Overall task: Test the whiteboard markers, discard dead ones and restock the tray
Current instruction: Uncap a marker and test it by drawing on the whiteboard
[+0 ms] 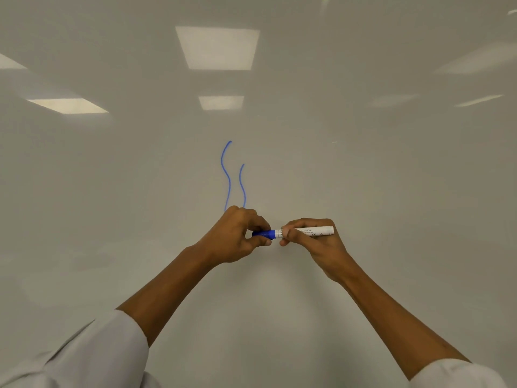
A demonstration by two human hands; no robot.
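Left hand (237,236) pinching blue cap (264,234), right hand (313,239) gripping marker (316,231), apparently joined, near two blue squiggles (228,177) on whiteboard (363,163).

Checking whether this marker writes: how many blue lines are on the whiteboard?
2: a longer wavy line on the left and a shorter one beside it on the right; the left hand hides their lower ends.

You face a glossy pale grey-white wall surface (391,177) that fills your whole view. Reflected in it you see square ceiling light panels (217,47), with long dimmer strip lights (479,99) mirrored on your right.
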